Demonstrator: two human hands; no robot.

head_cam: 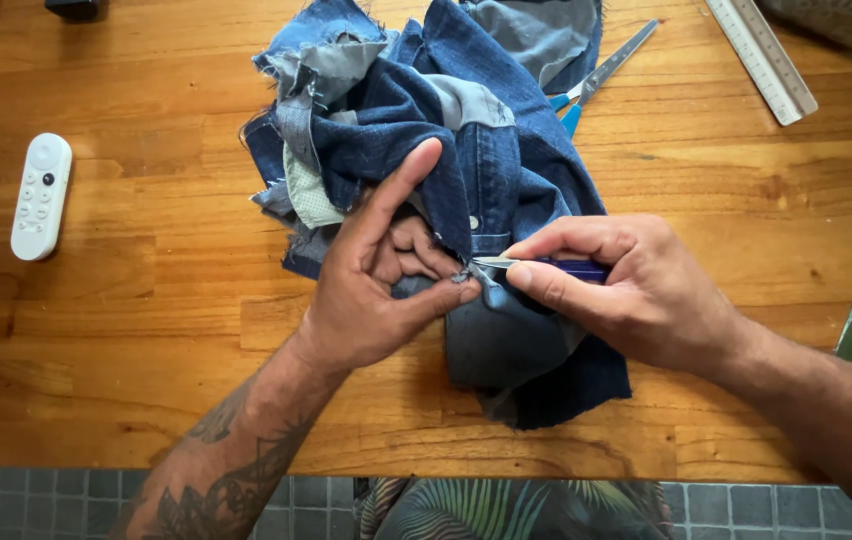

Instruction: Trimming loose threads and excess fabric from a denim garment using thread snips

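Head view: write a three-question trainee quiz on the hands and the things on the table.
1. True or false: the right hand holds a purple-handled tool whose tip meets the denim pile.
2. Which lies nearest the table's left edge? A) scissors B) white remote C) ruler
3. Fill in: the left hand pinches the fabric with its ___ raised.

Key
1. True; the tool's metal tip sits at the seam beside the left fingertips.
2. B; scissors and ruler lie at the upper right.
3. Thumb.
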